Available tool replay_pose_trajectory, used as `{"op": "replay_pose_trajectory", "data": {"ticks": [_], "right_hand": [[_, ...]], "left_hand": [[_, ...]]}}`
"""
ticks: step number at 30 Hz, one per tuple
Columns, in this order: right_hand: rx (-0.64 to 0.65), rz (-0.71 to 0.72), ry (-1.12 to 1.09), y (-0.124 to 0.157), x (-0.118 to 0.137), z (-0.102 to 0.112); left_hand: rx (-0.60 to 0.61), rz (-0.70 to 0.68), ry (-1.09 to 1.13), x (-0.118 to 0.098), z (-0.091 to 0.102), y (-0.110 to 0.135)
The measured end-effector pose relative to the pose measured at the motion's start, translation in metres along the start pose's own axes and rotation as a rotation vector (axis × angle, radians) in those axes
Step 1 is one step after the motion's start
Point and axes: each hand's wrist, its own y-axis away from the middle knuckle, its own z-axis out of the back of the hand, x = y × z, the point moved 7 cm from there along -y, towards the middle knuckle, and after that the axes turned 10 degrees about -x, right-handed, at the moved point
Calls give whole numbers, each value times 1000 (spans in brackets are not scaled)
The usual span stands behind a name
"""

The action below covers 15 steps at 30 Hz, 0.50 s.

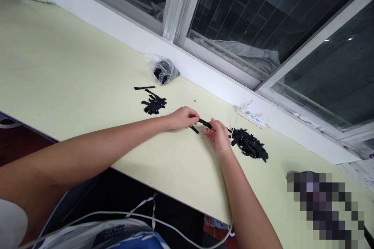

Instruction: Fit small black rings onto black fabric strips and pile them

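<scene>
Between my two hands a short black fabric strip is stretched above the table. My left hand pinches one end of it, and my right hand grips the other, its fingers curled. Just below my left fingers shows another black strip piece; I cannot tell whether it is joined to the held one. Right of my right hand lies a large heap of black strips. Beyond my left forearm sits a smaller pile of black strips, with a single loose strip beside it.
A clear plastic bag with black material inside stands near the wall. A white power strip lies at the table's back edge, and a white cable runs past my right hand. A pixelated dark area covers the right side.
</scene>
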Motion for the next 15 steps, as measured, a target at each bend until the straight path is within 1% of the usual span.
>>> {"op": "replay_pose_trajectory", "data": {"ticks": [3,7,10,15], "right_hand": [[118,-143,-48,1,-7,-6],[248,-236,-74,4,-11,-11],[277,-251,-58,7,-12,-12],[368,-189,-74,11,-7,-18]], "left_hand": [[-50,-171,-147,-10,4,1],[-27,-381,-213,-24,1,6],[5,-461,-220,-32,-2,10],[46,-521,-219,-37,-5,12]]}}
